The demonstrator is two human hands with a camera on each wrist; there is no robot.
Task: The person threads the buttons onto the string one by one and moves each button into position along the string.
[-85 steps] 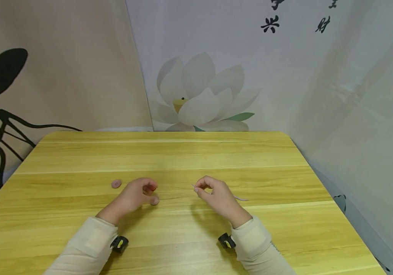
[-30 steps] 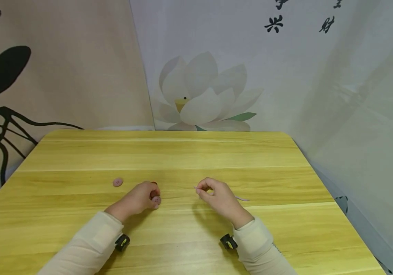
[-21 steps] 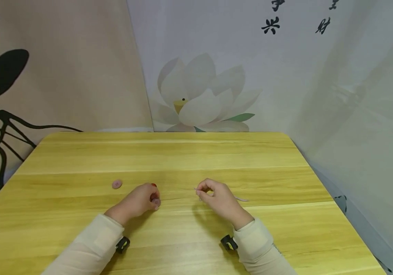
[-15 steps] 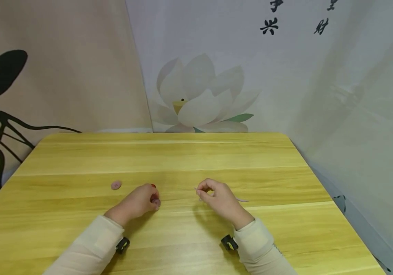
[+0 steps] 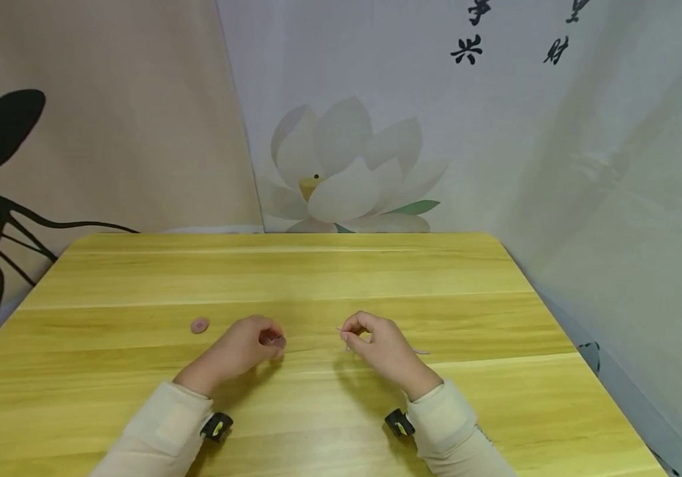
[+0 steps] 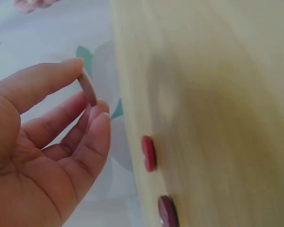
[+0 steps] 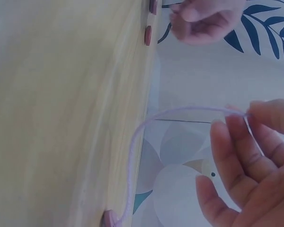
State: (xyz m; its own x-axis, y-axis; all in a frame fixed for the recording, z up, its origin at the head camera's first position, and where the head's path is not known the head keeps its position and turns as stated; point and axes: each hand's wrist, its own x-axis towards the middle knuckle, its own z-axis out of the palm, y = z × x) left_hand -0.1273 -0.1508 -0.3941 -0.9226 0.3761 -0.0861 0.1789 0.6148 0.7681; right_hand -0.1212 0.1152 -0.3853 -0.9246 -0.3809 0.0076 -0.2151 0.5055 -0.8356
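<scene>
My left hand point(image 5: 236, 348) pinches a brownish-pink button point(image 5: 278, 342) between thumb and fingertips. Its thin edge shows in the left wrist view, where the held button point(image 6: 88, 90) is off the table. Below it lie a red button point(image 6: 149, 153) and a dark maroon button point(image 6: 168, 211); the left hand hides the red one in the head view. Opposite, my right hand point(image 5: 385, 348) pinches a thin lilac cord point(image 7: 132, 151) near one end, a short tip sticking out. In the right wrist view the cord arcs down to a pink button point(image 7: 111, 217) on the table.
On the wooden table point(image 5: 317, 278), a pinkish button point(image 5: 200, 325) lies left of my left hand. Part of the cord point(image 5: 423, 352) shows to the right of my right wrist. A printed cloth point(image 5: 352, 165) hangs behind the table.
My left hand came down to the table, took hold of a button, then lifted it and shifted slightly right. The right hand has stayed almost still with the cord.
</scene>
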